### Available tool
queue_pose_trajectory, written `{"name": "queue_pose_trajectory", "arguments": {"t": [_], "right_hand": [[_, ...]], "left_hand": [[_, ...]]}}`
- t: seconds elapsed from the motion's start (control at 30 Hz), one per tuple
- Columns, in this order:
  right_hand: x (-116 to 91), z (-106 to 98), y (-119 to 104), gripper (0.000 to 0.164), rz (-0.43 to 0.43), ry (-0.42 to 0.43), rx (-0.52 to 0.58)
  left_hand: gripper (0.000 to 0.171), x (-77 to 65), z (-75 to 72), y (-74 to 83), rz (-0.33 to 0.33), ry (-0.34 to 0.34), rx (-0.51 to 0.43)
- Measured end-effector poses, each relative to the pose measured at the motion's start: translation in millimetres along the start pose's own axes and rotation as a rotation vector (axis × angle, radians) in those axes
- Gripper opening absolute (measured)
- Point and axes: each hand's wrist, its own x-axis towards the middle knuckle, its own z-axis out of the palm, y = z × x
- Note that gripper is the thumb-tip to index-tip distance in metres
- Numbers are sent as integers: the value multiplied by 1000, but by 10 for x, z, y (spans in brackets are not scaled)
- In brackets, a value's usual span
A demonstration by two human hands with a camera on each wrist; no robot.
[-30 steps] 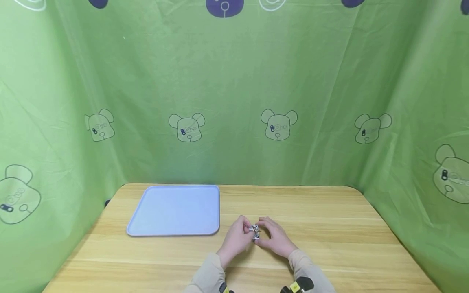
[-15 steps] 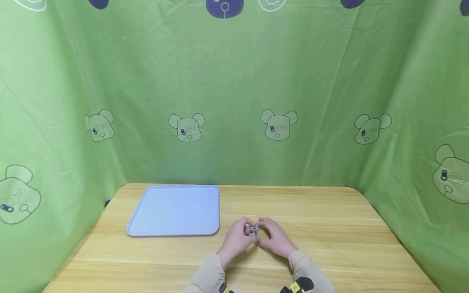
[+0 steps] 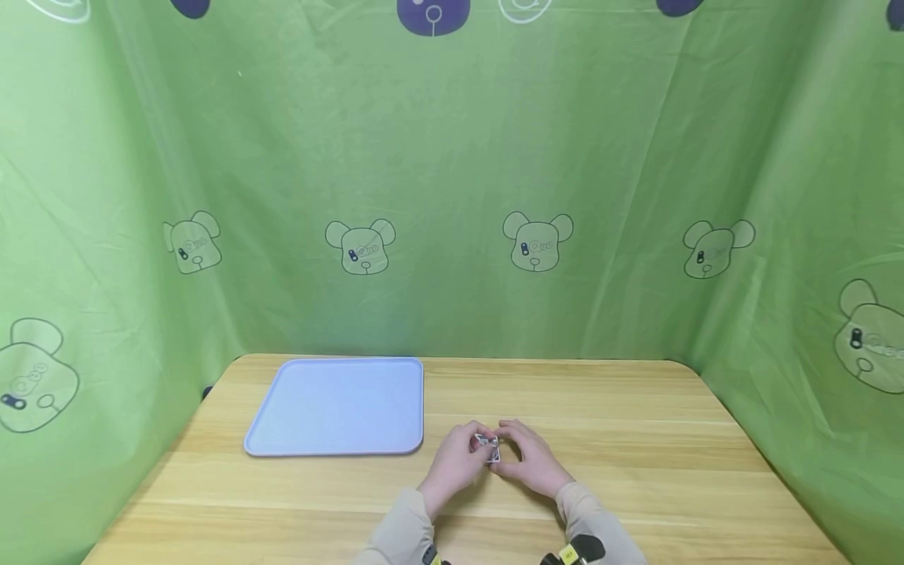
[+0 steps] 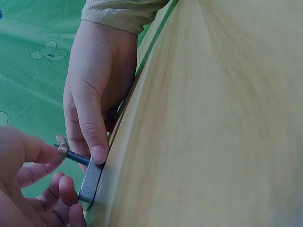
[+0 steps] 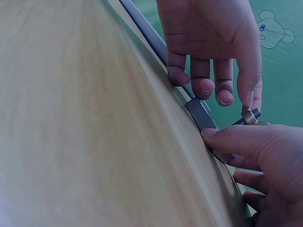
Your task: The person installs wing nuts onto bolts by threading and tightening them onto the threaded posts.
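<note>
Between the hands, low over the table in the head view, is a small metal piece: a dark rectangular block (image 4: 91, 182) with a threaded bolt (image 4: 78, 157) standing out of it. A brass-coloured wing nut (image 4: 62, 147) sits near the bolt's free end. My left hand (image 3: 453, 457) pinches the wing nut between thumb and forefinger, its other fingers loosely bent beside the block. With thumb and fingers, my right hand (image 3: 531, 461) grips the block from the other side. In the right wrist view the bolt tip (image 5: 256, 113) pokes out past the nut. Fingers partly cover the piece.
A pale blue tray (image 3: 339, 408) lies at the back left of the wooden table (image 3: 636, 439). Green printed curtains (image 3: 452, 157) enclose the back and both sides. Beige sleeves (image 3: 402, 526) and wrist-worn gear (image 3: 575, 551) show at the front edge.
My left thumb and forefinger have shifted back and forth on the wing nut. The right hand keeps its grip on the block, almost still.
</note>
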Motion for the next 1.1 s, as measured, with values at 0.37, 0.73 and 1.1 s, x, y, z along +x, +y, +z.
{"name": "queue_pose_trajectory", "arguments": {"t": [0.37, 0.73, 1.1], "right_hand": [[0, -7, -12, 59, 6, -8, 20], [6, 2, 13, 58, -11, -1, 14], [12, 1, 25, 56, -23, -2, -6]], "left_hand": [[19, -22, -2, 1, -54, 17, -56], [16, -16, -12, -1, -31, 8, -19], [30, -12, -14, -1, -30, -21, -39]]}}
